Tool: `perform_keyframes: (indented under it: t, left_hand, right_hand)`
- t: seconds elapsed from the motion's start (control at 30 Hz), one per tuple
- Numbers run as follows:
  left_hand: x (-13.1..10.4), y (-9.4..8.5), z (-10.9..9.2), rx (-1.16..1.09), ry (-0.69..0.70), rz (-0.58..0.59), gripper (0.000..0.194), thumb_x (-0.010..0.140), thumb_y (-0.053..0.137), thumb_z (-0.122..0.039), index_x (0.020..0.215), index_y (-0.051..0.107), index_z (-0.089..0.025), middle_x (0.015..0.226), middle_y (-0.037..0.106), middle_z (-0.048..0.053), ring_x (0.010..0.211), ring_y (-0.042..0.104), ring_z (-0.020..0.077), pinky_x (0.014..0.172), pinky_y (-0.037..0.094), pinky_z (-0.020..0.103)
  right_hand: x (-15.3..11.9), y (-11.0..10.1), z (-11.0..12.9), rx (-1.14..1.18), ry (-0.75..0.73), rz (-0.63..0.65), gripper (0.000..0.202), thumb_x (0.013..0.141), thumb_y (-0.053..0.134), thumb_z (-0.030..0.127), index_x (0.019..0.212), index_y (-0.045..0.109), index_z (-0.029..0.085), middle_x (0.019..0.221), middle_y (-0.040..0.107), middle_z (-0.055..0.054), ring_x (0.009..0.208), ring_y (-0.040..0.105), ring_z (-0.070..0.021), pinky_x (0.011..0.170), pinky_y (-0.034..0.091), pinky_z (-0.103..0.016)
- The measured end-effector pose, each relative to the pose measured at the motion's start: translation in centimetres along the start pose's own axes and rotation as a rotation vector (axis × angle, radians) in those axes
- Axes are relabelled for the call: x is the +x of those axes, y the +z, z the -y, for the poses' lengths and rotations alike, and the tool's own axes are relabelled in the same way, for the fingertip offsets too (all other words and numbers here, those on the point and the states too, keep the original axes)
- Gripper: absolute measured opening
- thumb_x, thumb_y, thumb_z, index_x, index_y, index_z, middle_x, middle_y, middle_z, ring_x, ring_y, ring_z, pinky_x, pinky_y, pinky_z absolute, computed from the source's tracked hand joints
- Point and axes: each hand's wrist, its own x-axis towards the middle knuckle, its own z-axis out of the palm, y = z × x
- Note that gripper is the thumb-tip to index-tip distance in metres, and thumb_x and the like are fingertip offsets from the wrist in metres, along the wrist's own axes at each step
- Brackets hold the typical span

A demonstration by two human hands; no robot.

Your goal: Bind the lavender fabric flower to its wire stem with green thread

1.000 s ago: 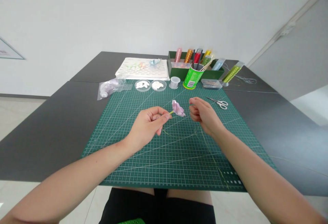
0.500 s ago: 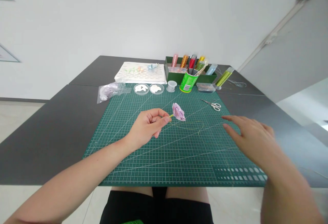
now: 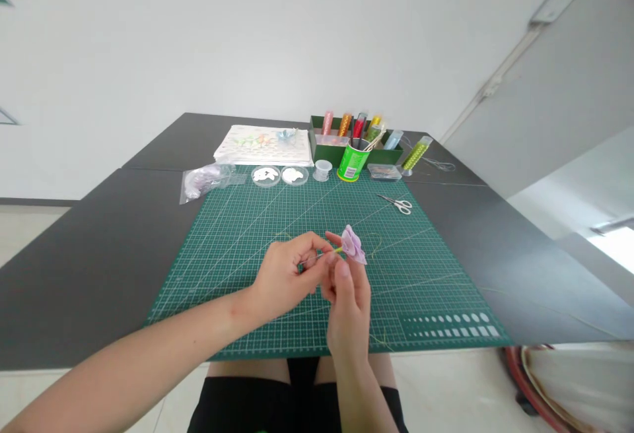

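Observation:
A pale purple artificial flower (image 3: pixel 352 244) on a short green-wrapped wire stem is raised over the green cutting mat (image 3: pixel 238 222). My left hand (image 3: pixel 297 265) is closed, pinching the stem between thumb and fingers, with the bare wire running back under them. Close against it, my right hand (image 3: pixel 349 298) has come up just below the blossom. Its thumb and fingers curl together by the stem; what lies between them is hidden. A thin yellow-green thread (image 3: pixel 378 246) shows beside the flower, with another bit near the mat's front edge.
White-handled scissors (image 3: pixel 402 205) lie right of centre. Along the back stand two dishes of white pieces (image 3: pixel 266 175), a small clear jar (image 3: pixel 322 169), a green can of tools (image 3: pixel 351 164), a dark green box of spools (image 3: pixel 317 152), white sheets (image 3: pixel 267 146) and a plastic bag (image 3: pixel 203 181).
My right hand has moved left from the open air on the right to join my left hand at the stem, its fingers closing. The flower sits slightly lower and nearer; the camera view has shifted.

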Motion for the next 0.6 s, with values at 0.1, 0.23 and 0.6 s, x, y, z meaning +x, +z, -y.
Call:
perform_keyframes:
  t: [0.1,0.23,0.6]
  left_hand:
    - [0.1,-0.1,0.2,0.132,0.079,-0.054,0.015,0.096,0.059,-0.026,0.084,0.066,-0.018,0.045,0.05,-0.01,0.04,0.047,0.0064,0.047,0.036,0.017]
    - [0.1,-0.1,0.7,0.224,0.165,-0.079,0.018,0.097,0.058,-0.026,0.085,0.068,-0.018,0.047,0.05,-0.009,0.042,0.049,0.0066,0.047,0.035,0.017]
    - [1.1,-0.9,0.8,-0.133,-0.022,0.125,0.015,0.094,0.062,-0.026,0.09,0.073,-0.017,0.078,0.078,0.002,0.066,0.07,0.0125,0.063,0.055,0.022]
  right_hand:
    - [0.3,0.6,0.4,0.076,0.006,-0.216,0.032,0.088,0.069,0.052,0.105,0.068,0.025,0.066,0.047,0.002,0.05,0.031,-0.0112,0.044,0.026,-0.027]
    - [0.7,0.6,0.8,0.279,0.122,-0.245,0.029,0.077,0.082,0.046,0.088,0.069,0.024,0.059,0.029,0.008,0.049,0.012,-0.0081,0.042,0.013,-0.027]
    - [1.4,0.0,1.1,0.35,0.149,-0.214,0.021,0.075,0.084,0.038,0.078,0.074,0.02,0.065,0.054,0.003,0.047,0.016,-0.0045,0.039,0.012,-0.025]
